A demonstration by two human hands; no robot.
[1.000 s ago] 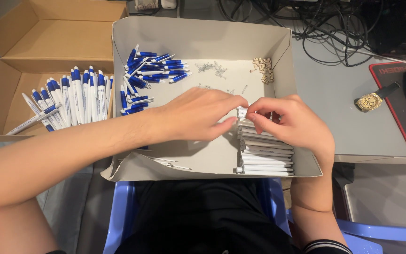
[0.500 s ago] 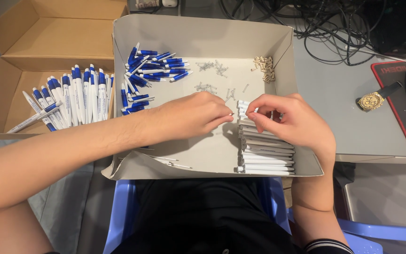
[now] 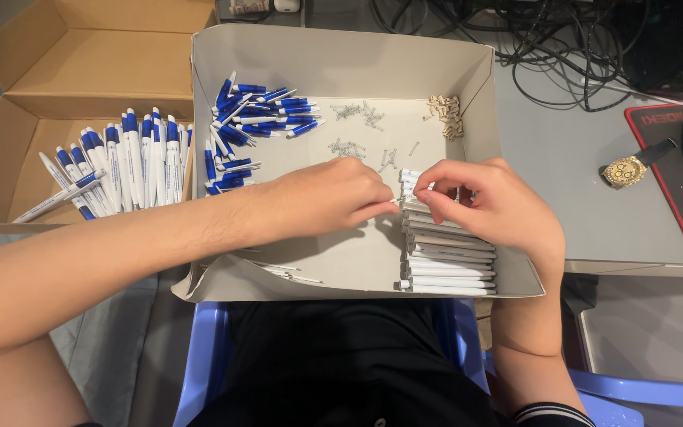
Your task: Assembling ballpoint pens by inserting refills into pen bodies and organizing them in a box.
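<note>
- Cardboard box [image 3: 9, 158], left of the white tray [image 3: 341, 63], holds finished blue-and-white pens [image 3: 132, 162].
- Blue pen caps [image 3: 250, 119] lie in the tray's upper left.
- Left hand [image 3: 333, 198], mid-tray: fingers pinched nearly shut on a small part, too small to tell which.
- Right hand [image 3: 488, 205] pinches the end of a white pen barrel [image 3: 407, 180] atop the barrel stack [image 3: 448, 261] at the tray's right.
- Risk: a nudge could roll the stack; the tiny part may slip.

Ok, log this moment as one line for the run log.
left hand: fingertips at top of white pen barrel stack | right hand: pinching top barrel | white tray: blue pen caps, springs
</note>
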